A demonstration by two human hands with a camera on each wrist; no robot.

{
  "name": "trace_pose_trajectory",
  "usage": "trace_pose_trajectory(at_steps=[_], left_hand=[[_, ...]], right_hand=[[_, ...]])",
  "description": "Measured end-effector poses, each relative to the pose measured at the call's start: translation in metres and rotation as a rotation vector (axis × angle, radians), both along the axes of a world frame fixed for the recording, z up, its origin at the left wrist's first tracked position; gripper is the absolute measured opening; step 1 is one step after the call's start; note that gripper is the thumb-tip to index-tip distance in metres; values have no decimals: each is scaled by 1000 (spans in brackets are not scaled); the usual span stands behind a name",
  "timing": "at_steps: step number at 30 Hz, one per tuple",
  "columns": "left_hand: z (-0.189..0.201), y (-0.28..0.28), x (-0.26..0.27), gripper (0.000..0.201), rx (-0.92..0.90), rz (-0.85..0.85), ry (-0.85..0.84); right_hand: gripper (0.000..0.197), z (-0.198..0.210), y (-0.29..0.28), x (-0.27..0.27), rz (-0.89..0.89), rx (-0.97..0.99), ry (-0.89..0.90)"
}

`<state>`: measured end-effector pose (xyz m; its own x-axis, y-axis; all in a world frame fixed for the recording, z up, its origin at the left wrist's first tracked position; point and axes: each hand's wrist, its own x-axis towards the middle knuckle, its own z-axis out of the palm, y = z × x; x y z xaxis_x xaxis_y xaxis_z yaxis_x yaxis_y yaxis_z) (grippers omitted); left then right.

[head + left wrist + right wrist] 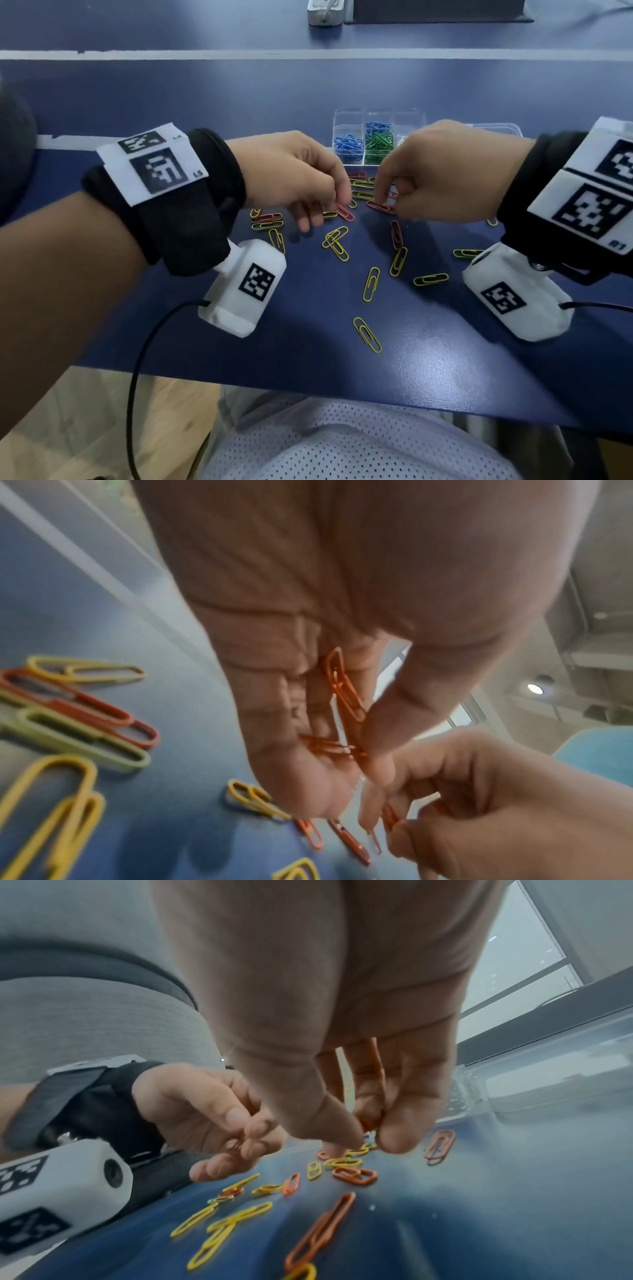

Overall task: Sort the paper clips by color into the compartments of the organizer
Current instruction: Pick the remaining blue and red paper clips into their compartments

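Observation:
Red and yellow paper clips lie scattered on the blue table (445,359) in front of a clear organizer (414,118). Its compartments hold blue clips (347,144) and green clips (378,149). My left hand (337,202) hovers over the pile, and thumb and fingers pinch a few red clips (342,693) against the palm. My right hand (385,202) is just to its right, fingers curled down onto the pile, pinching a red clip (390,818). Another red clip (378,206) lies right under its fingertips. The two hands nearly touch.
Loose yellow clips (371,284) spread toward the table's front edge, with a dark red clip (396,234) among them. A red and yellow bunch (267,221) lies under my left wrist. A white line (205,54) crosses the table farther back.

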<state>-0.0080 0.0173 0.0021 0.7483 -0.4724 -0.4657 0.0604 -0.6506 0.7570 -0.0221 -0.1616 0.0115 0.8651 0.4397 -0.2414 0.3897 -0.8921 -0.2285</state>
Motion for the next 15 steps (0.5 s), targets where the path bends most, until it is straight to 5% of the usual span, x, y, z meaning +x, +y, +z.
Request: trace_pose_trajectory(at_steps=[4, 10, 15], left_hand=[[2, -5, 4, 15, -11, 17, -24], [-3, -18, 6, 16, 414, -131, -411], [-5, -27, 7, 17, 520, -242, -526]], right_hand=[[19, -2, 2, -1, -18, 15, -21], [8, -5, 15, 3, -5, -29, -37], [14, -3, 13, 2, 28, -52, -12]])
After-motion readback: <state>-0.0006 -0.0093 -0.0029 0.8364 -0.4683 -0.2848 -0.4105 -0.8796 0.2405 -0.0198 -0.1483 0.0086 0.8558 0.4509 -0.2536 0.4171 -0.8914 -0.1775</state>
